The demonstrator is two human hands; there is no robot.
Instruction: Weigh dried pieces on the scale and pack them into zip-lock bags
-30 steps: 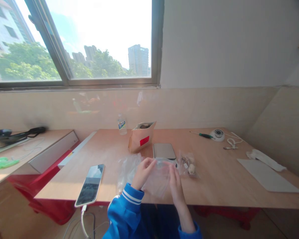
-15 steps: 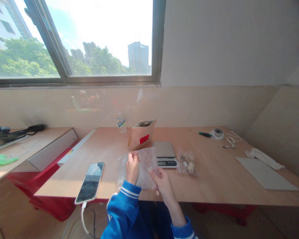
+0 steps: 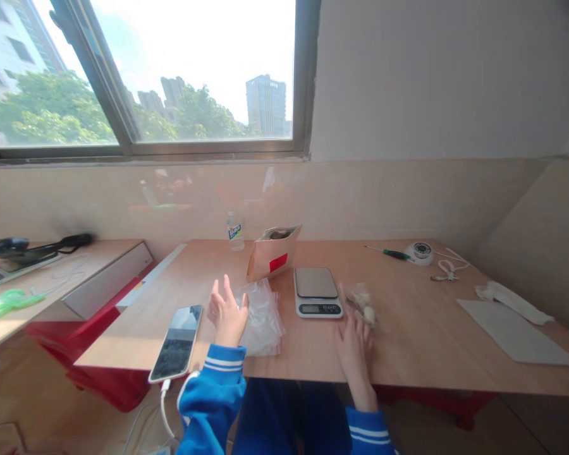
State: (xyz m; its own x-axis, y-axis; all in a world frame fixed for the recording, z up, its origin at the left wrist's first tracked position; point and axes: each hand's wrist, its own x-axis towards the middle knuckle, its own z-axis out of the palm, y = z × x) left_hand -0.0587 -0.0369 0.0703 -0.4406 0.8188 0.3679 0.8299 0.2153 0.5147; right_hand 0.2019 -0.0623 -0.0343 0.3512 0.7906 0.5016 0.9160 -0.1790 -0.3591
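Note:
My left hand is raised with its fingers spread and holds nothing. Just right of it, clear plastic zip bags with red edges lie on the table. My right hand, slightly blurred, reaches out with extended fingers at the near edge of a small clear bag of pale and brown dried pieces. Its fingertips overlap that bag; whether they press on it I cannot tell. Between the hands sits a kitchen scale with nothing on its plate. Behind the zip bags stands an open brown paper pouch with a red label.
A phone on a white cable lies left, near the front edge. At the back stands a clear bottle. A green-handled screwdriver, a white dome camera, a coiled cable and a white sheet occupy the right side.
Both hands have let go of the clear zip bag, which now lies flat on the table. My left hand has moved left and opened; my right hand has moved right to the small filled bag.

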